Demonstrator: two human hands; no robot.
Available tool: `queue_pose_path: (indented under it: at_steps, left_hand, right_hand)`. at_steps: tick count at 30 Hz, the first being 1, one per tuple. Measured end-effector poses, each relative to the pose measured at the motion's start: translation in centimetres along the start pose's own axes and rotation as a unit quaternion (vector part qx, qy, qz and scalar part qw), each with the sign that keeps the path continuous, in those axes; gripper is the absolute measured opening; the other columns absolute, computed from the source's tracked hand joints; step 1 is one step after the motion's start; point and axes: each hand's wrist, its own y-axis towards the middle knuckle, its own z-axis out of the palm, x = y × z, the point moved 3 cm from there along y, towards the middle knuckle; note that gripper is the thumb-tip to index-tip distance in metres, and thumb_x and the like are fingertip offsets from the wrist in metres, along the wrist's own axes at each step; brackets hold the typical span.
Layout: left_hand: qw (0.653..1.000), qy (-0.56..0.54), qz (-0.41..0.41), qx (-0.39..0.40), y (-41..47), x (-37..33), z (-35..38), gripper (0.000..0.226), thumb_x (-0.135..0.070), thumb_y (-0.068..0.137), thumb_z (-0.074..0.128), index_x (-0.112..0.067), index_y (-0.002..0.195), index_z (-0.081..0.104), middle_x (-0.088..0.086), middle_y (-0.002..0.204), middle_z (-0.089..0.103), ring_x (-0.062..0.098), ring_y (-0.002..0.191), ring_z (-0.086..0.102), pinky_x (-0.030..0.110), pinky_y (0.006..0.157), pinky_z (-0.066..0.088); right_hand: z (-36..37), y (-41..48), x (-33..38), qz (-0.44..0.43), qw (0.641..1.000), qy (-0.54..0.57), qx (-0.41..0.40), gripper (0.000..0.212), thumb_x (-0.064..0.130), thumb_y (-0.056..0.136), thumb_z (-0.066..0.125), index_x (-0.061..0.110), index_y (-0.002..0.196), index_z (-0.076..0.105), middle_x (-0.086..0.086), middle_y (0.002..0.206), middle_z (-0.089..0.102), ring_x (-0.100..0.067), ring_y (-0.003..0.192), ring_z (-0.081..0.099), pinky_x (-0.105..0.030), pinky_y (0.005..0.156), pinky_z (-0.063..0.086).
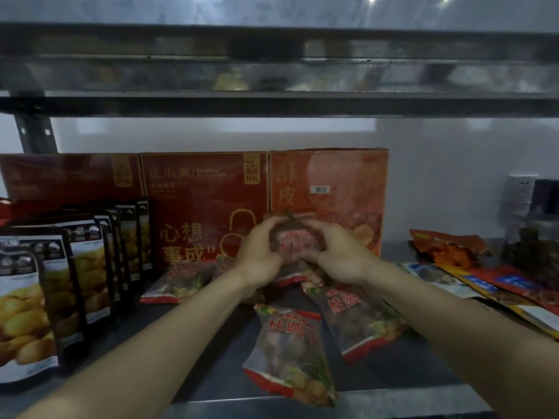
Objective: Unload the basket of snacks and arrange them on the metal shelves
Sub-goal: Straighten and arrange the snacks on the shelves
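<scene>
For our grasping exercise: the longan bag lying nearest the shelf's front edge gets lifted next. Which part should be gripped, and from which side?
Probably pinch the nearest longan bag by its red bottom seam, coming from the front: it lies flat, middle bulging, with that seam at the metal shelf lip. Left hand and right hand grip the raised longan bag.

We see a dark-red box (199, 201) w/ gold lettering; orange box (332, 176) right of it; black-white pouches (75, 267), yellow print, left.

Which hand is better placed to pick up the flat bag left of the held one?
Probably left. The left hand, gripping the held bag, is nearer that flat bag; the right hand would have to cross.
</scene>
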Motion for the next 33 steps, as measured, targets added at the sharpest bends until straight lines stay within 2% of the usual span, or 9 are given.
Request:
queue_pose_path:
  at_steps: [4,7,10,12,15,19,23,27,33]
  left_hand:
    - [0.990,-0.124,0.063,-0.020,-1.2,-3.1,-2.0,0.073,0.004,0.072,0.080,-0.024,0.133,0.053,-0.005,0.118,0.065,0.011,0.106,0.066,0.029,0.087,0.055]
    - [0.984,-0.164,0.074,-0.003,-2.3,-4.2,-3.6,0.072,0.012,0.071,0.076,-0.020,0.132,0.054,0.005,0.119,0.066,0.020,0.106,0.067,0.036,0.085,0.058]
    - [0.982,-0.179,0.058,-0.007,-3.6,-4.3,-5.0,0.068,0.005,0.071,0.078,-0.022,0.130,0.056,0.002,0.119,0.066,0.023,0.108,0.067,0.043,0.085,0.058]
    - [0.980,-0.195,0.041,-0.023,-4.5,-4.4,-5.5,0.048,-0.006,0.082,0.071,-0.026,0.124,0.060,-0.003,0.115,0.069,0.021,0.105,0.068,0.047,0.082,0.059]
    - [0.981,-0.184,0.032,-0.054,-5.4,-4.6,-6.0,0.027,-0.012,0.093,0.060,-0.027,0.116,0.065,-0.003,0.111,0.070,0.023,0.101,0.069,0.050,0.076,0.059]
    - [0.985,-0.123,0.063,-0.106,-6.7,-4.8,-6.9,0.030,0.000,0.090,0.063,-0.017,0.115,0.063,0.001,0.111,0.070,0.017,0.103,0.068,0.038,0.086,0.056]
    - [0.982,-0.102,0.083,-0.136,-8.2,-5.2,-6.9,0.045,0.005,0.085,0.066,-0.018,0.124,0.058,0.001,0.116,0.066,0.007,0.102,0.065,0.024,0.085,0.053]
    - [0.982,-0.101,0.066,-0.146,-9.1,-5.1,-7.5,0.043,-0.001,0.088,0.065,-0.018,0.126,0.058,0.001,0.121,0.066,0.011,0.110,0.063,0.033,0.097,0.052]
    - [0.981,-0.118,0.008,-0.155,-10.1,-4.7,-9.2,0.028,0.000,0.090,0.060,-0.018,0.110,0.067,0.008,0.115,0.068,0.022,0.107,0.066,0.041,0.094,0.054]
  right_hand:
    - [-1.3,-0.4,2.2,-0.064,0.977,0.195,-0.050,0.057,0.007,0.094,0.065,0.028,0.143,0.044,0.004,0.122,0.064,-0.012,0.086,0.073,-0.024,0.080,0.058]
    - [-1.5,-0.9,3.6,-0.088,0.955,0.283,-0.014,0.044,0.008,0.096,0.060,0.030,0.133,0.048,0.014,0.117,0.064,-0.002,0.094,0.070,-0.015,0.077,0.053]
    - [-1.4,-0.8,4.1,-0.073,0.944,0.323,0.002,0.032,0.013,0.098,0.057,0.026,0.128,0.059,0.003,0.115,0.070,-0.010,0.102,0.069,-0.029,0.082,0.058]
    - [-1.1,-0.7,4.8,-0.077,0.944,0.319,0.004,0.032,0.010,0.098,0.057,0.027,0.125,0.061,0.002,0.116,0.070,-0.011,0.106,0.068,-0.032,0.087,0.058]
    - [-0.5,-0.9,6.1,-0.107,0.952,0.287,0.017,0.037,0.004,0.097,0.055,0.026,0.127,0.058,0.008,0.117,0.066,-0.002,0.108,0.063,-0.020,0.088,0.054]
    - [0.8,-1.5,6.9,-0.107,0.948,0.296,0.048,0.041,0.013,0.093,0.066,0.028,0.131,0.057,0.008,0.119,0.065,-0.007,0.108,0.065,-0.023,0.090,0.055]
    - [2.0,-1.8,7.3,-0.113,0.942,0.313,0.032,0.043,0.000,0.088,0.069,0.029,0.119,0.062,0.004,0.116,0.068,-0.017,0.103,0.069,-0.035,0.088,0.058]
    - [2.6,-1.8,7.8,-0.099,0.941,0.323,0.029,0.043,0.000,0.088,0.069,0.032,0.115,0.065,0.006,0.113,0.070,-0.012,0.102,0.067,-0.036,0.087,0.059]
    - [3.8,-2.3,9.0,-0.038,0.932,0.359,0.035,0.040,0.003,0.084,0.073,0.022,0.119,0.068,0.000,0.112,0.072,-0.008,0.102,0.069,-0.028,0.084,0.059]
